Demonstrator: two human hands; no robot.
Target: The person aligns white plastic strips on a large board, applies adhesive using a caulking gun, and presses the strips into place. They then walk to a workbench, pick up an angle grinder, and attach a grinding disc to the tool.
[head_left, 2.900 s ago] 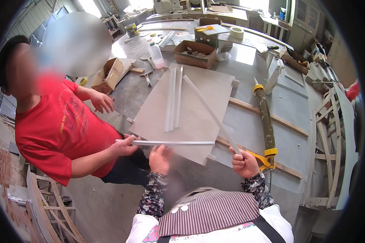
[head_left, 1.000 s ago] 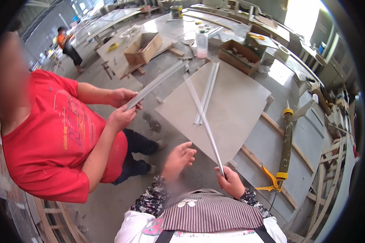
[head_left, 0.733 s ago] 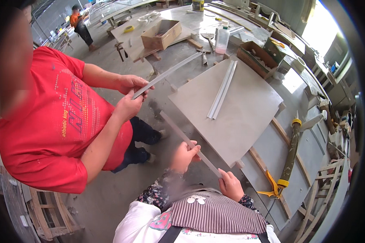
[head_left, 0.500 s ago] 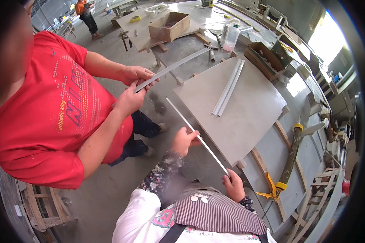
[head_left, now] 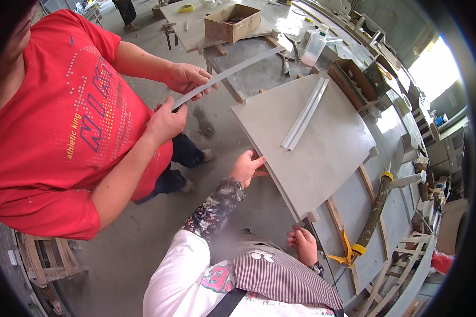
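Observation:
A flat grey panel (head_left: 322, 142) lies on wooden battens in front of me. Along its near left edge runs a thin pale strip (head_left: 280, 189), lying against the side. My left hand (head_left: 247, 168) is closed on this strip at the panel edge, thumb and fingers around it. By the panel's near corner, my right hand (head_left: 303, 245) is curled just off the edge, with nothing visible in its fingers. A grooved light metal strip (head_left: 305, 113) rests on top of the panel. To my left, a co-worker's hands (head_left: 177, 100) hold a long grey strip (head_left: 232, 70).
A caulking gun (head_left: 374, 214) with yellow ends lies on the right. Beyond the panel stand a bottle of pinkish liquid (head_left: 314, 46), an open cardboard box (head_left: 232, 24) and a dark box (head_left: 349, 82). The co-worker in a red shirt (head_left: 74, 127) stands close on my left.
The thin pale strip has moved from between my hands to the panel's edge. My left hand went along with it; my right hand has come off its near end.

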